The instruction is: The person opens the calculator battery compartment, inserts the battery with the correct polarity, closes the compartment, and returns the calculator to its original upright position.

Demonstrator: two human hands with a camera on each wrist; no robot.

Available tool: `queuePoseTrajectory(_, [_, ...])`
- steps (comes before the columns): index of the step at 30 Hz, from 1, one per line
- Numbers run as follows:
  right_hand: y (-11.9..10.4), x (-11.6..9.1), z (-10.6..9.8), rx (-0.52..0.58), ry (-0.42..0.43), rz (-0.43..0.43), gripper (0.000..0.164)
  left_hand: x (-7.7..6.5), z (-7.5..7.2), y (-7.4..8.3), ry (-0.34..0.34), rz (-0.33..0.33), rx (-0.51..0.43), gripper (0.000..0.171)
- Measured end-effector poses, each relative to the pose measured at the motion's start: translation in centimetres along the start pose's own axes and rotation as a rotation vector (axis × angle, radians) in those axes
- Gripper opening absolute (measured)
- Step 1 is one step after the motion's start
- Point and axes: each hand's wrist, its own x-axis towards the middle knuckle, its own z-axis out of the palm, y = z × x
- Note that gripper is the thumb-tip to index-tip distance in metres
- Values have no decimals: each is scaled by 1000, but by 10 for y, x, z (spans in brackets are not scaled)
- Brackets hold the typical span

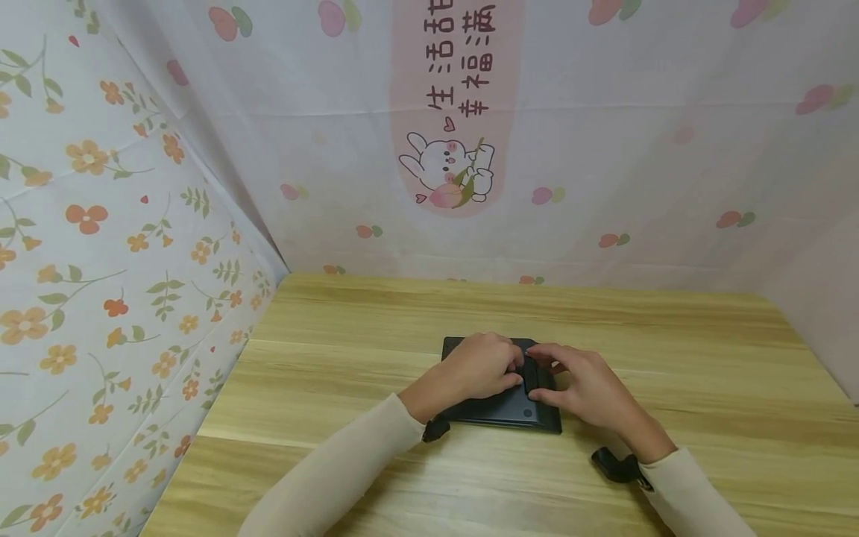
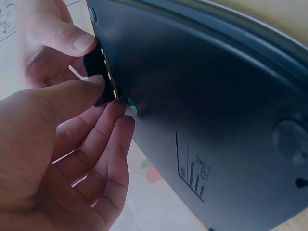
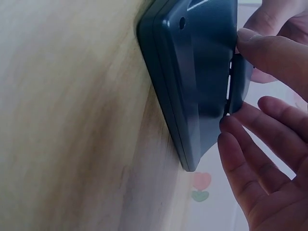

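Note:
A dark, flat device that looks like a calculator (image 1: 499,412) lies with its underside up on the table, with round feet and a printed label showing. A small black battery cover (image 2: 94,65) stands tilted up at its back, with light showing along its edge in the right wrist view. My left hand (image 1: 479,365) pinches the cover between thumb and fingers. From the right, my right hand (image 1: 587,388) holds the cover's other end by thumb and fingertips. Under the cover, a small green spot (image 2: 132,105) shows; the rest of the compartment is hidden.
The device rests on a wood-grain table (image 1: 335,313). Behind it hangs a white cloth (image 1: 604,164) with printed fruit and a rabbit, and a flowered cloth (image 1: 101,298) hangs at the left. Black wrist cameras (image 1: 614,466) sit by the sleeves.

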Motion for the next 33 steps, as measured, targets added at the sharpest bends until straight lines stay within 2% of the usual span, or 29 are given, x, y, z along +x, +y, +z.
queuePoseTrajectory(10, [0, 0, -1, -27, 7, 2, 60, 1, 3, 2, 32, 24, 32, 14])
queuePoseTrajectory(17, [1, -2, 0, -24, 2, 17, 58, 1, 2, 3, 35, 22, 16, 15])
queuePoseTrajectory(28, [3, -6, 0, -18, 17, 11, 38, 4, 2, 5, 18, 16, 41, 14])
queuePoseTrajectory(33, [5, -7, 0, -25, 15, 5, 36, 5, 3, 5, 19, 21, 53, 15])
